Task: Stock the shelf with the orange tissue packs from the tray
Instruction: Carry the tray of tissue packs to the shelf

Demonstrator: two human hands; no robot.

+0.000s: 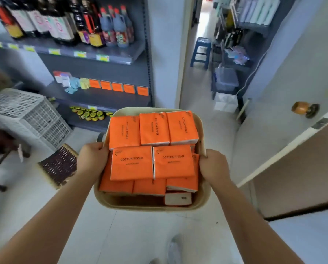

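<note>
You stand facing the grey shelving unit [110,73], which fills the upper left of the head view. Its top level carries dark sauce bottles [64,21]. The middle shelf [106,97] carries a row of orange packs [117,86] standing along its back, with yellow and pale blue items to their left. The front strip of that shelf is bare. Small jars [89,113] sit on the level below. A white plastic crate [26,115] stands on the floor to the left; an open door [292,149] is at your right.

The cream tray [150,203] is held in front of you at roughly waist level, near the shelving but not touching it. It is heavily loaded: orange tissue packs [132,162] lie flat in at least two layers, five visible on top, more beneath. One pack [178,198] at the near right corner shows a white face.

Your left hand [93,155] is closed around the tray's left rim, thumb on top beside the packs. Your right hand [213,164] is closed around the right rim in the same manner. The fingers under the rim are hidden. Neither hand holds a pack.

Assessment: the task is at an early stage. The tray appears almost full, and both hands are occupied carrying it. You will need to rest the tray somewhere, or free one hand, before transferring any pack. Nearly the whole load remains to be shelved.
</note>
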